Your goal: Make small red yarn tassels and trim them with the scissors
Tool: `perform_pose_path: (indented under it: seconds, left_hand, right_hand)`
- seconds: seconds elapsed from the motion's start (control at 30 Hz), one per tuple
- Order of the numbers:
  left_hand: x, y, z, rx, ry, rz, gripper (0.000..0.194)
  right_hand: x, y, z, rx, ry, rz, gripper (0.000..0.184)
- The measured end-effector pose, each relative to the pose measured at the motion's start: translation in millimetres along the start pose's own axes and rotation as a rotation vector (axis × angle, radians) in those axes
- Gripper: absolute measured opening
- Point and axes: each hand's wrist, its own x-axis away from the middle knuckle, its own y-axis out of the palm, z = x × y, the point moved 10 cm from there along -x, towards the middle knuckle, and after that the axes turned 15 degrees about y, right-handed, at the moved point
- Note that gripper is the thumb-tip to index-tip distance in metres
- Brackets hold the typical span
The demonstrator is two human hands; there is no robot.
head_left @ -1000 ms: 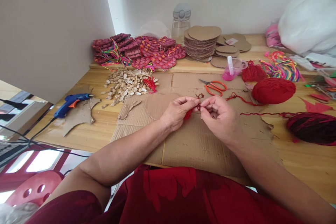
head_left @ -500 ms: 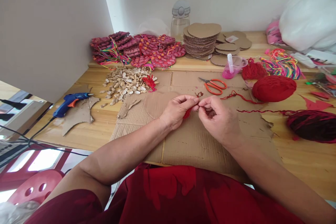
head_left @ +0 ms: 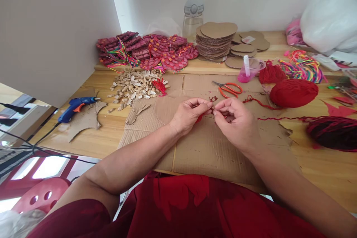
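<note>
Wooden tabletop (head_left: 320,174) bears cardboard (head_left: 209,152), peanut shells (head_left: 134,87), and scissors (head_left: 222,85) near the right hand (head_left: 238,124).

Worktop around the scissors (head_left: 228,90)

From this side, I see the scissors lying on a cardboard sheet (head_left: 206,152). Left of them sit peanut shells (head_left: 136,88); farther left, a glue gun (head_left: 76,108). Behind the scissors stands a stack of cutouts (head_left: 216,42); behind and right, a cup (head_left: 252,65); directly right, a yarn ball (head_left: 294,93). Before them are the left hand (head_left: 189,115) and right hand (head_left: 235,122).
</note>
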Motion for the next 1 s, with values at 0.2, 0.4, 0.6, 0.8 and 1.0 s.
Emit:
perform_pose_path:
  seconds: [0.2,0.4,0.6,0.8,1.0]
  left_hand:
    - [-0.9,1.9,8.8,-0.111,0.070,-0.059,0.027]
    - [0.2,7.1,14.9,-0.156,0.088,-0.096,0.028]
    - [1.3,9.3,9.9,-0.117,0.031,-0.107,0.028]
    - [2.4,8.5,-3.3,-0.024,-0.062,-0.100,0.032]
    - [-1.5,-1.1,-3.7,0.031,-0.068,-0.002,0.031]
  right_hand:
    - [-0.2,-1.8,4.8,-0.051,0.051,-0.018,0.008]
    - [-4.9,0.1,12.2,-0.202,0.139,-0.073,0.011]
    - [-13.4,2.8,29.8,-0.374,0.311,-0.157,0.015]
    - [-14.1,-4.5,21.0,-0.209,0.160,-0.077,0.009]
    - [-6.3,-21.9,3.6,-0.034,-0.039,0.094,0.008]
